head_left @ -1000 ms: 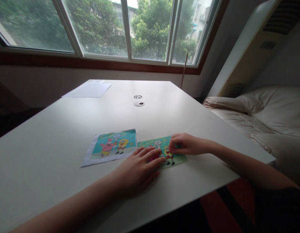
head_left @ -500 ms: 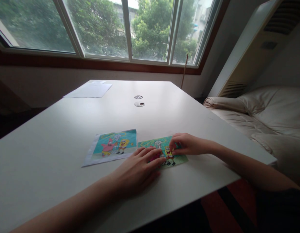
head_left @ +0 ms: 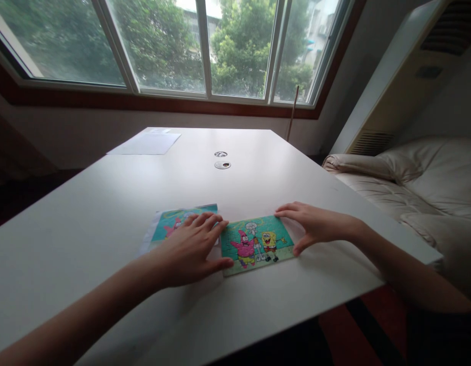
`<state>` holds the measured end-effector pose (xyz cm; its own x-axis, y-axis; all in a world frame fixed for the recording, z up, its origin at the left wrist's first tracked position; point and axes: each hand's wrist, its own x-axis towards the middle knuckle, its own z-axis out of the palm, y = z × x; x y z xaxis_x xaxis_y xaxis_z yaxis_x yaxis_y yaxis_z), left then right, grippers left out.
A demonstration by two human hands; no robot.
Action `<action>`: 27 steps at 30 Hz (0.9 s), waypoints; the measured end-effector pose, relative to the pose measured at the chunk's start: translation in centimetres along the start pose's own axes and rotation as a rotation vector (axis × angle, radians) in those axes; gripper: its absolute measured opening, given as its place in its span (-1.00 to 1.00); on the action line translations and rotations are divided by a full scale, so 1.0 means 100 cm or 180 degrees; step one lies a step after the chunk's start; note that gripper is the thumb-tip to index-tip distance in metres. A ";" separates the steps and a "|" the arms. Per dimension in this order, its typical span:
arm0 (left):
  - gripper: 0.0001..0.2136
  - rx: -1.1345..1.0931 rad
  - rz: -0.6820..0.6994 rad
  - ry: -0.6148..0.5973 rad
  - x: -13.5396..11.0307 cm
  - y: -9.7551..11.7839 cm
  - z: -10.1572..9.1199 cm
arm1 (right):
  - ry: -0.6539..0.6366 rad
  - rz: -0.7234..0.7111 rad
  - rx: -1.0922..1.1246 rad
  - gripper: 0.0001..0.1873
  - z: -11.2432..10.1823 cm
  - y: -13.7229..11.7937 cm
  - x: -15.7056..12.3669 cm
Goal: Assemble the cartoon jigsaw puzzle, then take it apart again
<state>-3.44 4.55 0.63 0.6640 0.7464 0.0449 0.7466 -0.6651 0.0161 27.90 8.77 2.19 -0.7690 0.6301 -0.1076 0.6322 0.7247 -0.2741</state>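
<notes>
1. Puzzle (head_left: 254, 246) w/ cartoon pic lies flat on white table (head_left: 174, 185), btwn my 2 hands, near the table's close edge.
2. My L hand (head_left: 193, 249): spread, not clenched. Fingertips by puzzle's upper L corner, thumb by lower L corner. Palm side down, partly covering printed sheet (head_left: 166, 223), which sits just L of puzzle, similar pic, white margin.
3. My R hand (head_left: 315, 223): also spread, fingertips at upper R corner, thumb at lower R. Can't tell if I'm pressing on the edges.
4. Bkgd: white paper (head_left: 147, 144) at far L of table, 2 round inserts (head_left: 222, 165) mid-table, couch (head_left: 433, 173) on R.
</notes>
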 end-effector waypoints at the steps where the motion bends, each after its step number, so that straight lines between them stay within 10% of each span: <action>1: -0.30 0.0020 -0.0006 -0.0055 -0.001 -0.002 0.000 | -0.0007 0.0032 -0.0044 -0.08 0.001 -0.001 0.000; 27: -0.26 0.0070 -0.0199 0.0094 0.008 -0.015 0.019 | 0.0028 0.0383 0.0124 -0.05 0.009 0.023 0.008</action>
<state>-3.93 6.19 -1.27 0.6146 0.7853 0.0739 0.7876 -0.6162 -0.0021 28.66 10.70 0.63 -0.6868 0.7144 -0.1337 0.7156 0.6325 -0.2966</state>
